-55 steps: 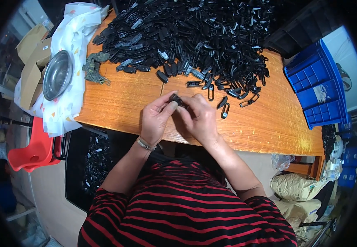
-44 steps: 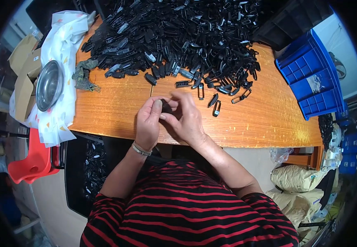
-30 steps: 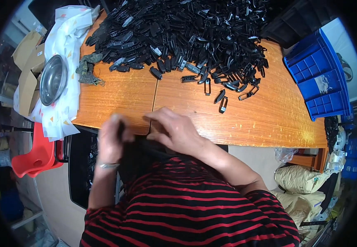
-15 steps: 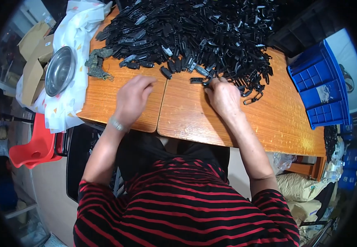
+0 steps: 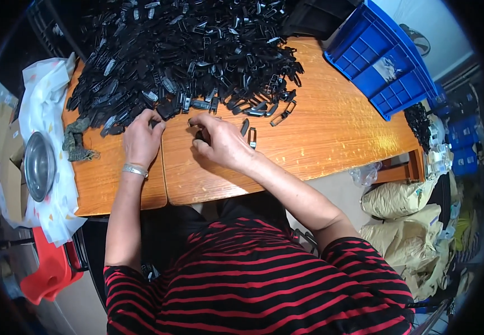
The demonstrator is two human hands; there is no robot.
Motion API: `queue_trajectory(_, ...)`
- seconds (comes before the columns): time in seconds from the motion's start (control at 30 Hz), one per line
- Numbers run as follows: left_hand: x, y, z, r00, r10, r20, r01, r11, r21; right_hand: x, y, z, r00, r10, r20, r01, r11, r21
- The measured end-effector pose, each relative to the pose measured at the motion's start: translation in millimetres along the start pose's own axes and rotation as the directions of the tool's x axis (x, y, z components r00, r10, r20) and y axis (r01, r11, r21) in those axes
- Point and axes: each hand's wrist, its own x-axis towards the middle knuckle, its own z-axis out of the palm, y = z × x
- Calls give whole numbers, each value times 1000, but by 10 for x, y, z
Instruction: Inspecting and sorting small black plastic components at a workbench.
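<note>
A large heap of small black plastic pieces (image 5: 169,61) spreads over the wooden table (image 5: 320,120). At the near edge of the heap, my left hand (image 5: 141,139) is closed, thumb and fingers pinching a dark piece that is mostly hidden. My right hand (image 5: 222,144), to the right of the table's seam, curls its fingers around a black plastic piece (image 5: 200,135) seen only in part. Beside the right hand lie a narrow black strip (image 5: 245,127) and a small black frame (image 5: 252,137). Another open black frame (image 5: 282,114) lies farther right.
A blue crate (image 5: 384,61) stands tilted at the table's right side. To the left are a grey-green cloth glove (image 5: 77,140), a metal bowl (image 5: 39,166) on white plastic sheeting (image 5: 52,89), and a red chair (image 5: 49,273). Tan sacks (image 5: 401,195) sit at the lower right.
The view has swung to the right. My left hand has come to the heap's edge and closed. My right hand has drawn back from the pieces, leftward toward the left hand.
</note>
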Motion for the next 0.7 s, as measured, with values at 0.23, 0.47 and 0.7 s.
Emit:
queue_trajectory(0.23,-208,-99,50,985,-165,58,174,898,-404,-157,-64,10,997,-78,5,78,988,-133)
queue_trajectory(0.47,-343,-22,-76,902,-222,370,429,380,-819,-204,-106,-80,995,-15,102,50,934,-353)
queue_trajectory(0.7,-472,242,-94,895,-138,425,440,110,-891,-55,-292,98,984,132,-121,-118,986,117)
